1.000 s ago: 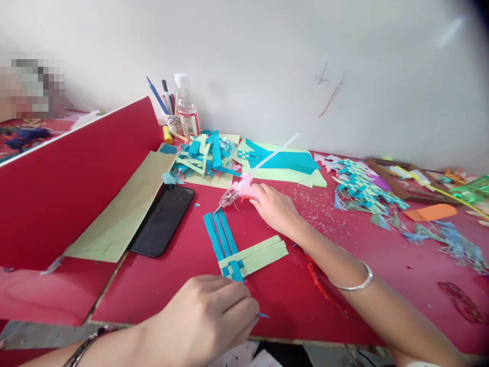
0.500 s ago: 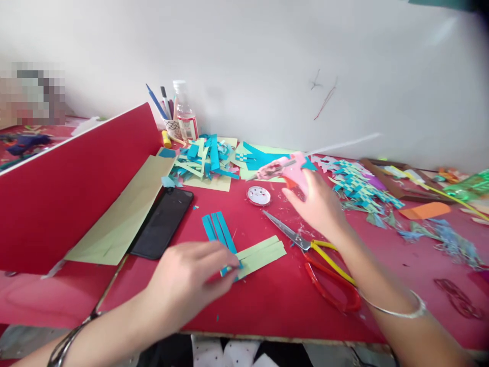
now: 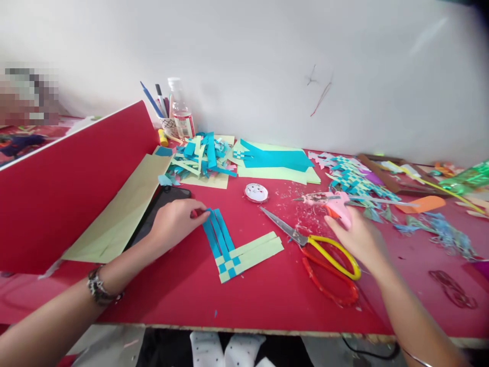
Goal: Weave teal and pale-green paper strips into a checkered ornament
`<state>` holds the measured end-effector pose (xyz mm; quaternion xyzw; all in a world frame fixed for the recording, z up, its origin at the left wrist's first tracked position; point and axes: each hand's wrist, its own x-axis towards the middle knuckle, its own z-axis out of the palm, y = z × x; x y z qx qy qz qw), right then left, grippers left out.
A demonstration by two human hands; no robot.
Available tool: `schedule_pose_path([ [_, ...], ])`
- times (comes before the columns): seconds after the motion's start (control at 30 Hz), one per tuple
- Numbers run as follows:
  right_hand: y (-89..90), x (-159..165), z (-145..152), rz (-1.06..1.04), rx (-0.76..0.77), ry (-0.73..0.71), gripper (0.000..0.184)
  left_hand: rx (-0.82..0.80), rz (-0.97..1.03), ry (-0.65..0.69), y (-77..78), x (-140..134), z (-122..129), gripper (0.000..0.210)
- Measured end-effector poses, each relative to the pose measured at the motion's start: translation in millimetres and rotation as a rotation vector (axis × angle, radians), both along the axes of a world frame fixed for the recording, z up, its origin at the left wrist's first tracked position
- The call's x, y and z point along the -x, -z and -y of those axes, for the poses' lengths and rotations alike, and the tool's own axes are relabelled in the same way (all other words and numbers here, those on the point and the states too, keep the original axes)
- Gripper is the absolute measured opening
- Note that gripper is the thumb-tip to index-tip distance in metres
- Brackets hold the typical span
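Observation:
My left hand point(image 3: 173, 221) is closed in a pinch at the upper end of a blue paper strip point(image 3: 210, 232), the leftmost of several. The strips run into a small checkered weave point(image 3: 229, 266), crossed by pale green strips point(image 3: 260, 250) stretching right. A pink glue gun point(image 3: 340, 201) is gripped at its handle by my right hand point(image 3: 361, 237), with its nozzle pointing left and a glue stick out the back. Whether the gun touches the table I cannot tell. Scissors point(image 3: 298, 237) with yellow and red handles lie open between my hands.
A round white lid point(image 3: 256, 192) sits behind the scissors. A black phone point(image 3: 151, 206) is partly covered by my left hand. Paper scraps point(image 3: 208, 158), a bottle point(image 3: 183, 114) and a pen cup point(image 3: 167, 125) stand along the wall. A red panel point(image 3: 84, 188) rises at left.
My left hand has moved left and up from the weave's corner to the blue strip's far end, uncovering the weave. My right hand has brought the glue gun rightward and lower.

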<state>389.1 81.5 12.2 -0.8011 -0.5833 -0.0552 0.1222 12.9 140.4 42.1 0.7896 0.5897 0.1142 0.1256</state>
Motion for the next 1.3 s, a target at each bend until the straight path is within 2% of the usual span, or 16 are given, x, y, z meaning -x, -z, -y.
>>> schedule_pose_path([
  [0.07, 4.6, -1.8, -0.9, 0.052, 0.075, 0.026, 0.053, 0.018, -0.008, 0.006, 2.1, 0.2, -2.8, 0.025],
  [0.13, 3.4, -1.6, -1.0, 0.144, 0.094, -0.015, 0.050, 0.012, -0.013, 0.027, 3.4, 0.3, -4.5, 0.026],
  [0.27, -18.9, 24.4, 6.5, 0.333, -0.130, -0.132, 0.044, -0.036, -0.011, 0.074, 6.6, 1.3, -6.6, 0.027],
  [0.33, -32.6, 56.2, 14.3, 0.229, -0.204, -0.370, 0.034, -0.072, 0.003, 0.085, 9.7, 2.2, -8.0, 0.026],
  [0.4, -40.3, 94.8, 23.0, 0.077, -0.169, -0.659, 0.028, -0.110, 0.023, 0.102, 13.4, 2.9, -9.7, 0.024],
  [0.47, -40.1, 130.8, 29.8, 0.002, -0.123, -0.903, 0.030, -0.148, 0.052, 0.139, 16.7, 3.3, -11.3, 0.022],
  [0.57, -30.7, 164.5, 32.2, -0.033, -0.029, -1.064, 0.031, -0.189, 0.099, 0.189, 19.2, 3.8, -12.5, 0.020],
  [0.67, -21.4, 173.7, 27.2, -0.046, 0.043, -1.110, 0.031, -0.203, 0.110, 0.195, 19.2, 3.9, -12.3, 0.019],
  [0.83, -12.3, 173.6, 21.7, -0.068, 0.129, -1.102, 0.030, -0.192, 0.081, 0.182, 20.8, 2.6, -11.8, 0.019],
  [1.03, -7.3, 175.4, 21.8, -0.045, 0.123, -1.120, 0.030, -0.195, 0.037, 0.170, 19.3, 0.8, -9.4, 0.022],
  [1.2, -8.6, 175.4, 21.0, -0.059, 0.129, -1.110, 0.030, -0.282, 0.044, 0.112, 19.4, 1.8, -12.7, 0.021],
  [1.23, -8.9, 175.4, 20.9, -0.059, 0.129, -1.107, 0.030, -0.296, 0.048, 0.121, 20.0, 2.7, -13.6, 0.020],
  [1.3, -9.1, 175.4, 20.9, -0.056, 0.130, -1.103, 0.030, -0.309, 0.043, 0.222, 21.5, 5.4, -13.8, 0.020],
])
